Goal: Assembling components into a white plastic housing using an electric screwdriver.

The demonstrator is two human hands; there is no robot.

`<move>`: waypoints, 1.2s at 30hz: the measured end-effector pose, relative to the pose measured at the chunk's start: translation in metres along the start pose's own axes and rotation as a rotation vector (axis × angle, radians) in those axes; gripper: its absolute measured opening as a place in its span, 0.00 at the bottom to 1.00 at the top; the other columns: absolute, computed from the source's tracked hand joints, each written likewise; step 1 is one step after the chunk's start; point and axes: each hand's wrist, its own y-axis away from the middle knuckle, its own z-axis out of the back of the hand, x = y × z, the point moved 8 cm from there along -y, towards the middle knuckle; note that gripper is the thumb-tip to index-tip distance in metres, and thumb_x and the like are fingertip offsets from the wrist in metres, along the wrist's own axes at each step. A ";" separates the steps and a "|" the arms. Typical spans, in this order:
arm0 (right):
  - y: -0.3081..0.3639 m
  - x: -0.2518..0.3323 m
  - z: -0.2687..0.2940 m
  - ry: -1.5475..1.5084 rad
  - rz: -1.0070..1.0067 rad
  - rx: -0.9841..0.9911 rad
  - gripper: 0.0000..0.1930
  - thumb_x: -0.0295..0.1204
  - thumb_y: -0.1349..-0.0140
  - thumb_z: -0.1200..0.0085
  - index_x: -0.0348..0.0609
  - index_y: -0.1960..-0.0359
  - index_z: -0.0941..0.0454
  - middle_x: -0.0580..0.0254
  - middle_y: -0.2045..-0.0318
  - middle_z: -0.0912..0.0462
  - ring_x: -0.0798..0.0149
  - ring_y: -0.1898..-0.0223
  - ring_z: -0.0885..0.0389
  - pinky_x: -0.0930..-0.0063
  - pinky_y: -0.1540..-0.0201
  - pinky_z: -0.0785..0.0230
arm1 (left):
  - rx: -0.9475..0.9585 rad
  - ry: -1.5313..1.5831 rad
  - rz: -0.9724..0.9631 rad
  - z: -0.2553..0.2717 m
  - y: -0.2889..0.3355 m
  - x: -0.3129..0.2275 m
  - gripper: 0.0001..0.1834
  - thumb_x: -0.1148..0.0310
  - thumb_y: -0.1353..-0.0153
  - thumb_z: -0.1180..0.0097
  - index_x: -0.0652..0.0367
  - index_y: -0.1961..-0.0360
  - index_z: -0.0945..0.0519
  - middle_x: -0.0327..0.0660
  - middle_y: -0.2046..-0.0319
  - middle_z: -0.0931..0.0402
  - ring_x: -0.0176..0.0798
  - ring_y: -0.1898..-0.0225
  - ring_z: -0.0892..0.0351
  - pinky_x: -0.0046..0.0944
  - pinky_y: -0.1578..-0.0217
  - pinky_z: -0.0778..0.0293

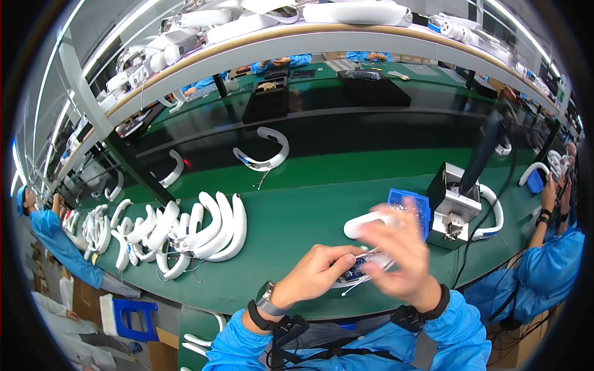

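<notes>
My left hand (315,275) is closed, thumb and fingers pinching the edge of an open white curved housing (339,284). A blue circuit board (354,272) and thin white wires show inside it. Over the housing's right part is my right hand (402,253), smeared by motion; whether it holds anything cannot be made out. Just beyond its fingers a white rounded cover piece (356,228) shows, partly hidden by them. A blue bin (421,210) with small parts stands behind my right hand.
White curved housings (216,229) are piled on the green bench at left. A metal-and-black device (455,207) with a dark hanging tool (482,151) and cable stands right. Another curved housing (272,148) lies farther back, below a loaded shelf (346,34). Co-workers sit at both sides.
</notes>
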 end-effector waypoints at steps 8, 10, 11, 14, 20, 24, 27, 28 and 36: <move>-0.014 0.016 -0.022 0.106 -0.008 0.091 0.15 0.30 0.49 0.34 0.48 0.58 0.15 0.67 0.76 0.27 0.61 0.71 0.29 0.62 0.58 0.32 | -0.201 0.467 0.000 0.026 0.016 -0.025 0.06 0.74 0.31 0.47 0.66 0.57 0.21 0.37 0.60 0.21 0.29 0.56 0.22 0.30 0.54 0.26; -0.016 0.014 -0.025 0.140 0.074 0.056 0.17 0.31 0.50 0.34 0.46 0.56 0.16 0.67 0.75 0.30 0.61 0.72 0.32 0.66 0.66 0.39 | -0.152 0.445 -0.010 0.037 0.024 -0.017 0.06 0.72 0.31 0.44 0.65 0.58 0.23 0.40 0.55 0.19 0.32 0.52 0.21 0.35 0.49 0.26; -0.017 0.012 -0.031 0.209 0.093 0.109 0.17 0.31 0.50 0.35 0.45 0.56 0.16 0.67 0.75 0.29 0.62 0.71 0.32 0.67 0.66 0.39 | -0.113 0.372 0.002 0.039 0.026 -0.017 0.06 0.73 0.30 0.47 0.66 0.58 0.22 0.39 0.58 0.20 0.31 0.53 0.22 0.33 0.50 0.26; -0.021 0.006 -0.037 0.256 0.105 0.187 0.16 0.30 0.50 0.36 0.42 0.58 0.17 0.67 0.75 0.28 0.62 0.69 0.31 0.67 0.65 0.38 | -0.037 0.222 0.025 0.044 0.024 -0.021 0.11 0.69 0.27 0.52 0.66 0.56 0.21 0.40 0.60 0.20 0.30 0.55 0.23 0.32 0.51 0.27; -0.025 0.016 -0.040 0.294 0.195 0.283 0.12 0.29 0.47 0.40 0.42 0.60 0.16 0.65 0.75 0.27 0.61 0.69 0.31 0.65 0.64 0.37 | 0.006 0.199 0.065 0.042 0.021 -0.025 0.20 0.59 0.26 0.51 0.68 0.61 0.17 0.44 0.62 0.17 0.37 0.54 0.22 0.39 0.49 0.27; -0.027 0.024 -0.038 0.258 0.227 0.403 0.12 0.28 0.48 0.38 0.45 0.60 0.15 0.65 0.74 0.25 0.61 0.67 0.27 0.59 0.55 0.30 | 0.029 0.274 0.097 0.034 0.021 -0.027 0.13 0.66 0.28 0.47 0.66 0.62 0.16 0.37 0.66 0.17 0.28 0.62 0.23 0.31 0.57 0.27; -0.025 0.018 -0.029 0.003 0.011 0.381 0.12 0.28 0.49 0.35 0.48 0.60 0.15 0.66 0.74 0.22 0.61 0.65 0.23 0.51 0.43 0.30 | 0.008 0.305 0.078 0.035 0.019 -0.026 0.12 0.65 0.32 0.42 0.65 0.62 0.16 0.36 0.66 0.17 0.27 0.61 0.24 0.31 0.56 0.27; -0.025 0.018 -0.027 -0.015 -0.022 0.379 0.12 0.28 0.50 0.34 0.48 0.61 0.15 0.67 0.74 0.21 0.61 0.65 0.22 0.48 0.40 0.32 | 0.003 0.286 0.060 0.035 0.019 -0.025 0.11 0.65 0.33 0.40 0.65 0.62 0.16 0.36 0.66 0.17 0.27 0.61 0.24 0.31 0.56 0.27; -0.026 0.022 -0.030 0.109 -0.039 0.300 0.09 0.27 0.53 0.31 0.49 0.69 0.16 0.67 0.77 0.22 0.61 0.68 0.21 0.46 0.37 0.34 | -0.094 0.216 0.043 0.043 0.019 -0.024 0.08 0.68 0.40 0.35 0.63 0.66 0.15 0.35 0.71 0.18 0.26 0.65 0.24 0.30 0.60 0.27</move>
